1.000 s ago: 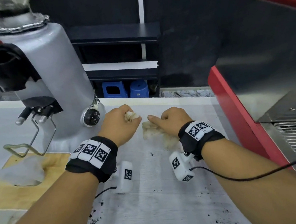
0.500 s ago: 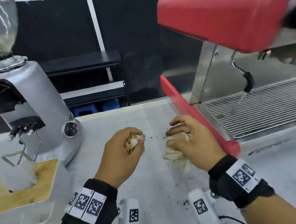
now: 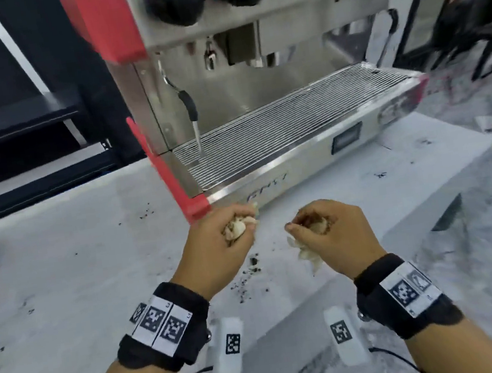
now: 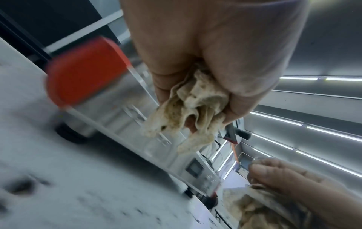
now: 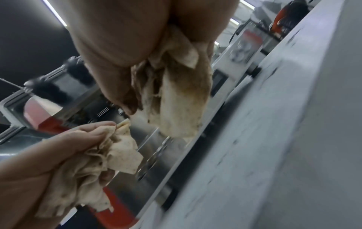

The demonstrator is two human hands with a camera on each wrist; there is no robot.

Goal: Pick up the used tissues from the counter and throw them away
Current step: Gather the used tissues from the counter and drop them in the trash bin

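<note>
Left hand [image 3: 215,246]: fingers clenched around a crumpled, brown-stained tissue [image 3: 237,227]. Right hand [image 3: 335,234]: fingers clenched around a second stained, crumpled tissue [image 3: 305,252], its tail hanging below the fist. Both are above the speckled white counter [image 3: 79,286], near the red-and-steel espresso machine [image 3: 259,106] beyond.

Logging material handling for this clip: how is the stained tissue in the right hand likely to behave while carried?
Probably floppy: a loose tail of the tissue hangs limp below the right hand. Likely very light, since curled fingers alone hold it. The brown stains suggest it could be damp, so it may tear or shed grit.
</note>
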